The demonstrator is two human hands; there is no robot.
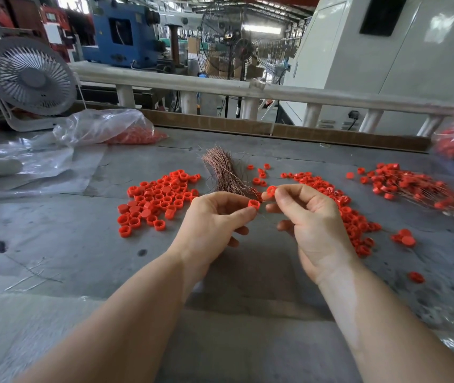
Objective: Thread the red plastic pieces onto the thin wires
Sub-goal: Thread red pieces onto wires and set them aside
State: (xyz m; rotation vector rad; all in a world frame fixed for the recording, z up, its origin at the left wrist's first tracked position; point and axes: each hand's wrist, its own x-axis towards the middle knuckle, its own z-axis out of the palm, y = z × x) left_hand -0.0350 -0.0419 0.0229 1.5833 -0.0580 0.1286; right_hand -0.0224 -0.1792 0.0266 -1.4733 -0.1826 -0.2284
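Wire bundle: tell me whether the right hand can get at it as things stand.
Probably yes, once freed: the wire bundle lies uncovered just beyond the right hand, which now pinches a red piece.

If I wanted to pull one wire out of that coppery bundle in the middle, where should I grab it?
Probably at the near end of the wire bundle, just beyond the left hand. There the strands fan out loose towards you, so a fingertip pinch from the near side can single one out. The far end looks bunched and curved, harder to separate.

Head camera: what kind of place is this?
Most likely a factory floor. A big blue machine and a tall standing fan fill the hall behind, and heaps of red caps cover the worktable.
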